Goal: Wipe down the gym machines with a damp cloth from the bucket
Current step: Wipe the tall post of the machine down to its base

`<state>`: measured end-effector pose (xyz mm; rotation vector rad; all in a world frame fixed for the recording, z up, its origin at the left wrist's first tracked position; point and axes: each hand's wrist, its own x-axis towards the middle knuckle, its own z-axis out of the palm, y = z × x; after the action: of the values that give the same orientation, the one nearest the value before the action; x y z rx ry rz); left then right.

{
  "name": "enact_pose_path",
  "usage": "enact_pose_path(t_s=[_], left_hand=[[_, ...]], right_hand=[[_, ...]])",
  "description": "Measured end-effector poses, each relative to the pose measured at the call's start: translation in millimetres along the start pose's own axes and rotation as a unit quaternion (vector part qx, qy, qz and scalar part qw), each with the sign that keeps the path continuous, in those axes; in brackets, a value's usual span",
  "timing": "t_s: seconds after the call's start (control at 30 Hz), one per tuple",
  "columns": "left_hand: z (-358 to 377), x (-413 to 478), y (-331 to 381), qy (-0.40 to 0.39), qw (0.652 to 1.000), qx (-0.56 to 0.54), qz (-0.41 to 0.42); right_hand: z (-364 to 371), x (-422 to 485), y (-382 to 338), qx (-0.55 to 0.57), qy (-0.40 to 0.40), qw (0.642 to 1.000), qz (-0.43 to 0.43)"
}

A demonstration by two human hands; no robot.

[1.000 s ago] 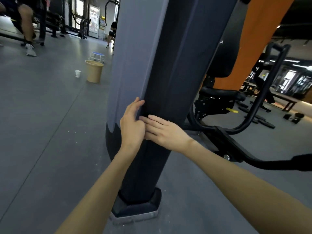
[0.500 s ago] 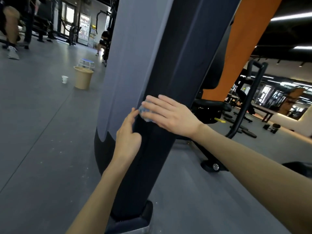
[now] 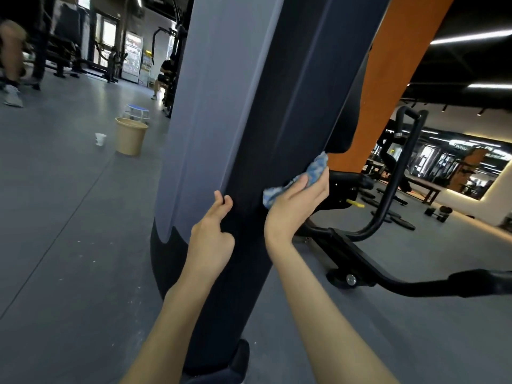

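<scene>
Two bare hands work on the tall dark column (image 3: 277,106) of a gym machine, seen from the wiper's own head. The left hand (image 3: 212,236) holds nothing. Its fingers are straight and close together, tips resting on the ridge where the column's grey panel meets its dark face, and it has stayed on that ridge for the past second. The right hand (image 3: 295,202) lies flat with straight fingers, pressing a blue cloth (image 3: 310,173) against the column. Bunched cloth shows past the fingertips and again near the heel of the palm.

One second ago the two hands touched at the ridge and the cloth was hidden. Half a second ago the right hand covered the cloth just beside the left fingertips. Now the right hand is apart from the left, at the far right edge of the dark face, just under a black seat pad.

That reads as one stroke across the face completed at this height. The column above and below the hands probably still needs wiping. The bucket (image 3: 130,137) stands on the floor well beyond the left hand, up and to its left, with a white cup (image 3: 100,139) beside it.
</scene>
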<state>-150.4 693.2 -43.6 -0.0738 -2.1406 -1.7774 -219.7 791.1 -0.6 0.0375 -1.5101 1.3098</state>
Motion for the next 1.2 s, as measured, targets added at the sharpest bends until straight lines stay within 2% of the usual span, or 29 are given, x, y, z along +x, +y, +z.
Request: enact_pose_path(t_s=[0.07, 0.17, 0.27, 0.43, 0.53, 0.63, 0.73, 0.8, 0.9, 0.97, 1.03, 1.1, 1.2], left_hand=[[-2, -1, -1, -0.007, 1.0, 0.012, -0.002], [-2, -3, -1, -0.02, 1.0, 0.022, 0.005], [-1, -5, 1, -0.024, 0.999, 0.043, 0.007], [-2, -19, -17, -0.023, 0.998, 0.045, 0.022], [1, -27, -34, -0.015, 0.996, 0.084, 0.015], [5, -30, -43, -0.039, 0.991, 0.127, 0.017], [9, -28, -41, -0.038, 0.99, 0.133, -0.011], [11, -30, -46, -0.034, 0.99, 0.14, -0.002], [16, -29, -60, -0.022, 0.989, 0.143, 0.026], [21, -27, -68, -0.005, 0.989, 0.145, 0.03], [23, -26, -72, 0.004, 0.989, 0.143, 0.031], [23, -27, -71, 0.003, 0.991, 0.131, 0.036], [23, -27, -67, -0.005, 0.991, 0.124, 0.042]], right_hand=[[14, 20, -27, 0.029, 0.021, 0.999, -0.006], [35, 55, -61, 0.009, 0.019, 0.993, -0.117], [41, 63, -53, -0.009, 0.044, 0.987, -0.157], [5, -10, 6, -0.01, 0.033, 0.998, -0.051], [-15, -54, 52, 0.009, 0.043, 0.994, 0.103], [-34, -97, 96, 0.027, 0.018, 0.959, 0.28], [-46, -123, 119, 0.023, 0.015, 0.924, 0.381], [-46, -113, 106, 0.044, 0.019, 0.926, 0.375], [-34, -78, 69, 0.088, 0.008, 0.97, 0.227], [-27, -72, 61, 0.085, 0.01, 0.987, 0.14], [-29, -91, 77, 0.058, 0.018, 0.992, 0.111], [-37, -125, 106, 0.038, 0.018, 0.988, 0.147], [-48, -156, 146, 0.005, 0.051, 0.951, 0.306]])
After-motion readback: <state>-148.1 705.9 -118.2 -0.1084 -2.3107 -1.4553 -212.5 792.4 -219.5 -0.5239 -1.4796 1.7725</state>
